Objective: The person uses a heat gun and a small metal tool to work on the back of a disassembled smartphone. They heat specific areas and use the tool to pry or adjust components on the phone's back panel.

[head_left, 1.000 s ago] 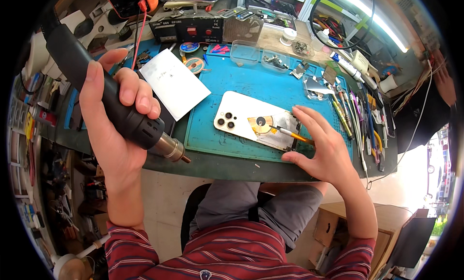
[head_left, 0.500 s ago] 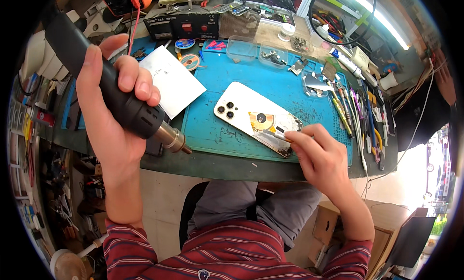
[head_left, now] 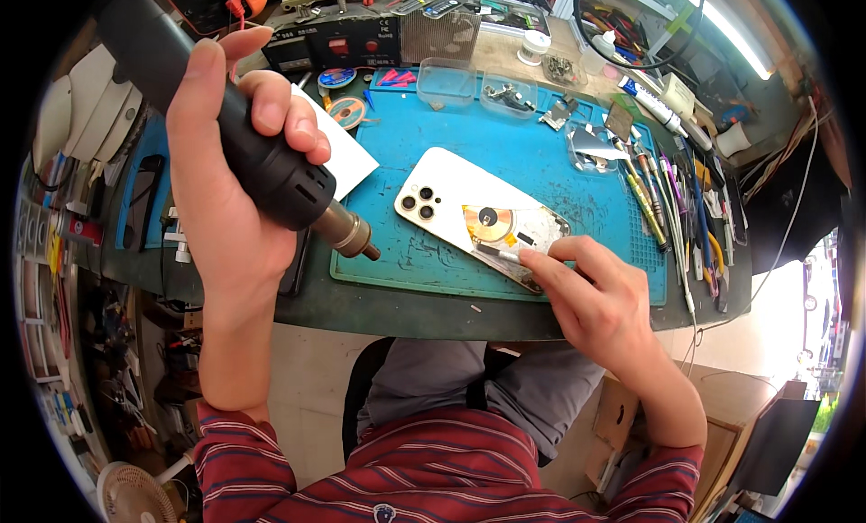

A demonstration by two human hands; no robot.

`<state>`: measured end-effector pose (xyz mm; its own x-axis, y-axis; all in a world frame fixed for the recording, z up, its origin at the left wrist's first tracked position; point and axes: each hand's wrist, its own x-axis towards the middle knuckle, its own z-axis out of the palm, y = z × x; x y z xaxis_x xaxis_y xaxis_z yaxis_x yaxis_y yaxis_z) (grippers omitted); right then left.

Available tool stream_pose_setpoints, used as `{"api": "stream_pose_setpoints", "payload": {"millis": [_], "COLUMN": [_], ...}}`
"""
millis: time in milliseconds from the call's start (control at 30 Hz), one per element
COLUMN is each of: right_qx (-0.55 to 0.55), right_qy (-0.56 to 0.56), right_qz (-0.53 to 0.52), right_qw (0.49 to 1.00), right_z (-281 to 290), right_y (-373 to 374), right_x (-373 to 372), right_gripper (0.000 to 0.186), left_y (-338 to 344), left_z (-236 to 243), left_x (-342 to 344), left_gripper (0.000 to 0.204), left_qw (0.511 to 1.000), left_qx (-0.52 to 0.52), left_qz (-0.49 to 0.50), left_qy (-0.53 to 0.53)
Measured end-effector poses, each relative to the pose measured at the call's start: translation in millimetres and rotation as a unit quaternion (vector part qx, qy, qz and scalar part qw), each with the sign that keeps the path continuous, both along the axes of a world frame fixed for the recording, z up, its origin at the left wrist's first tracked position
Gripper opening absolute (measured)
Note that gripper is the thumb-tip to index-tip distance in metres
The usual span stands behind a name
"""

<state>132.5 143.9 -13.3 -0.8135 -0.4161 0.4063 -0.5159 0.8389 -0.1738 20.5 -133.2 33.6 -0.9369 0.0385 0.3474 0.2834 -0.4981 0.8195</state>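
My left hand is wrapped round a black hot air gun, raised over the left part of the bench. Its metal nozzle points down and right, apart from the phone. A white smartphone with three camera lenses lies back up on the blue work mat. Part of its back glass is gone, baring a round copper coil. Between the fingertips of my right hand is a slim pry blade with a dark flat end and a pale handle. The blade lies over the phone's exposed lower edge.
White paper and solder reels lie left of the phone. Behind it stand clear plastic boxes and a black power unit. Screwdrivers and tweezers crowd the mat's right side. A dark phone lies far left.
The hot air gun has moved right and slightly up with my left hand, bringing its nozzle nearer the phone. The pry blade in my right hand has shifted slightly and shows a different angle.
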Motion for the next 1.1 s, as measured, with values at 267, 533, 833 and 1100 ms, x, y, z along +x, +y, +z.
{"api": "stream_pose_setpoints", "payload": {"millis": [267,533,833,1100], "right_qx": [0.001,0.014,0.002,-0.026], "right_qy": [-0.014,-0.045,-0.053,-0.071], "right_qz": [-0.007,-0.019,-0.001,0.010], "right_qw": [1.000,0.999,0.999,0.997], "right_z": [2,15,13,12], "right_y": [-3,-9,-7,-3], "right_x": [2,3,-1,-8], "right_gripper": [0.034,0.034,0.038,0.035], "left_y": [20,40,51,54], "left_z": [-6,-14,-29,-31], "left_x": [1,-3,-7,-7], "left_gripper": [0.042,0.045,0.043,0.042], "left_qw": [1.000,1.000,0.999,0.998], "left_qx": [-0.018,-0.020,-0.034,-0.051], "left_qz": [0.011,0.011,0.007,0.006], "left_qy": [-0.018,0.010,0.025,0.033]}}
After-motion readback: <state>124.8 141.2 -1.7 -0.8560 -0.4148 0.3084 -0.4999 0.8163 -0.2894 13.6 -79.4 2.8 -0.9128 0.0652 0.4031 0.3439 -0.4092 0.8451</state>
